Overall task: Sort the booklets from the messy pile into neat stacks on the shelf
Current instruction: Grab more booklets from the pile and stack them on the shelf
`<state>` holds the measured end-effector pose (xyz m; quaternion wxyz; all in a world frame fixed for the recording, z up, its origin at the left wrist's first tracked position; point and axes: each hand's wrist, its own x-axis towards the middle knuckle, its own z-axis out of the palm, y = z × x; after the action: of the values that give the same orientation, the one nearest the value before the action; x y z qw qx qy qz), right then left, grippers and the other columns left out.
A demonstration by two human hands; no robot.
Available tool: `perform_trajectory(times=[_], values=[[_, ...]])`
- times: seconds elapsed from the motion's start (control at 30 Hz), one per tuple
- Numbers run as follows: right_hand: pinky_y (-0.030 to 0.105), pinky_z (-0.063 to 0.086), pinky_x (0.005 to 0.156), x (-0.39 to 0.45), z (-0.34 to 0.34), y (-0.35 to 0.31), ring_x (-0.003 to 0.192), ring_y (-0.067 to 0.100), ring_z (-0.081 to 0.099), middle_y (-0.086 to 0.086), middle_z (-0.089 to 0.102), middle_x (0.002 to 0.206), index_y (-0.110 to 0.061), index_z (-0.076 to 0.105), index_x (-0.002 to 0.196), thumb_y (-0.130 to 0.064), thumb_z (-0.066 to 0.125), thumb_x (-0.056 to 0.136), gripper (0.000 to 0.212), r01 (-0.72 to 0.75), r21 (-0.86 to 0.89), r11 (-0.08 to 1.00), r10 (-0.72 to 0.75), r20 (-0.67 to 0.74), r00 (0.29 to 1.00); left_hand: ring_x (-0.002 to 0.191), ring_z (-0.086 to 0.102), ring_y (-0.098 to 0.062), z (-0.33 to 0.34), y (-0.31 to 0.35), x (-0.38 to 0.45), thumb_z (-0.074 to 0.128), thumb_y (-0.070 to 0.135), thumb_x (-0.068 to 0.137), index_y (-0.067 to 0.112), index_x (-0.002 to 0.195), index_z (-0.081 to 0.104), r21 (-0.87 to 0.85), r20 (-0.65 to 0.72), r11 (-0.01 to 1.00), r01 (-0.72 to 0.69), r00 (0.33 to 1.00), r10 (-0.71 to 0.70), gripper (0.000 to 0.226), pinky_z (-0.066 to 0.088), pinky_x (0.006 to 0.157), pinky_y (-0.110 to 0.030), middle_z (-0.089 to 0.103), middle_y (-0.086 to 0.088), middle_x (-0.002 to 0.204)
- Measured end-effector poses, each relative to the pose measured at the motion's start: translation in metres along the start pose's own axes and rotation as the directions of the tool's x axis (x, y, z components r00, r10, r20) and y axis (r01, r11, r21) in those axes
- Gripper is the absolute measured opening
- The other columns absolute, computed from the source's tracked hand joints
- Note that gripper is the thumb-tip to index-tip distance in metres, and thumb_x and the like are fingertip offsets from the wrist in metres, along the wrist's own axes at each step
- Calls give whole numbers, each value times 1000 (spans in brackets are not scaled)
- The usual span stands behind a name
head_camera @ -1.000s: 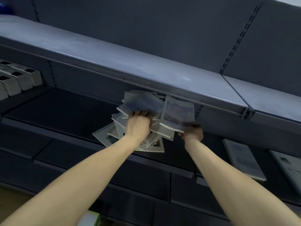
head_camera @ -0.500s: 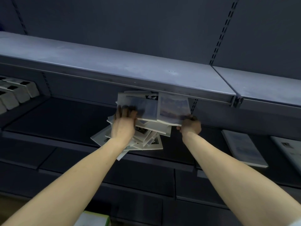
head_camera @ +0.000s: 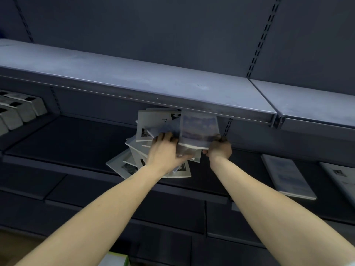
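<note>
Barely legible lettering on booklet [head_camera: 156, 123].

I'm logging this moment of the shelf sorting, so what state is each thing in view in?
Messy pile: fanned out crooked on the lower shelf.
Blue-cover booklet: lifted off the pile, held at both lower corners.
Left hand: gripping the booklet's left corner, over the pile.
Right hand: gripping the booklet's right corner.
Neat stack: flat on the shelf, right of the pile.
Second stack: flat, cut off by the frame edge.
Grey boxes: lined up far left.

Head view, close, faces forward-down onto shelf [head_camera: 76, 143].
</note>
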<state>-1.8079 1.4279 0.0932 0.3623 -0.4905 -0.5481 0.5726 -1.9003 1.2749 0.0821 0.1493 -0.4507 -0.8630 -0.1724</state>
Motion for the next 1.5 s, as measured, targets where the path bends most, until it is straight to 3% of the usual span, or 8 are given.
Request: perform_trajectory(times=[0.2,0.33,0.5,0.7,0.9,1.13,1.27,1.5], values=[[20,42,35,-1,-8,0,87,34,68,12,65,112,-11,59,116,-16,47,103,18,-22,15,1000,22,4,1000,120,45,-30,-3,-32,12,47,43,94,16,125,59,-7,-83,989,149,985,-149,43,42,91,-36,51,-11,130],[19,44,35,-12,-5,8,67,27,70,14,70,105,-9,56,113,-31,60,98,26,13,-21,1000,-11,109,994,131,38,-33,-5,-44,32,35,59,93,26,144,38,-31,185,947,319,933,-309,61,34,107,-44,43,-11,141],[25,53,42,-19,0,15,47,20,68,13,70,102,-9,51,117,-32,63,95,34,48,-69,996,-33,208,978,128,39,-37,-10,-41,33,32,55,99,27,144,41,148,194,938,314,921,-338,54,33,103,-46,43,-15,140],[25,51,45,-25,3,17,64,24,70,11,70,103,-8,50,122,-31,58,98,34,124,-109,986,-89,275,957,110,56,-35,-20,-30,34,41,32,100,12,125,55,160,111,916,369,915,-388,35,39,85,-37,60,-16,119],[38,56,79,-19,4,15,91,18,62,0,65,105,-9,57,124,-32,58,97,36,183,-196,963,-134,241,961,89,61,-29,-21,-28,35,29,18,104,4,115,58,14,222,923,383,899,-377,34,36,68,-31,64,-9,101],[4,38,51,-23,-7,13,88,11,60,1,63,110,-10,54,128,-23,53,101,30,297,-217,930,-215,335,917,45,61,-18,-13,-19,32,33,48,103,7,101,51,-300,339,809,506,849,-405,45,42,43,-23,58,-5,70],[1,37,56,-29,-10,15,97,14,55,-1,60,115,-14,47,138,-19,47,104,34,356,-218,909,-260,373,891,63,57,-20,-10,-12,31,41,43,101,4,110,53,-283,350,816,504,847,-401,42,41,50,-28,58,-8,81],[28,36,89,-27,-17,15,119,21,54,0,59,126,-16,48,140,-19,47,102,39,245,-133,960,-183,362,914,67,49,-22,-11,4,23,46,18,98,4,110,59,-427,300,779,458,885,-356,23,33,53,-29,55,-10,79]])
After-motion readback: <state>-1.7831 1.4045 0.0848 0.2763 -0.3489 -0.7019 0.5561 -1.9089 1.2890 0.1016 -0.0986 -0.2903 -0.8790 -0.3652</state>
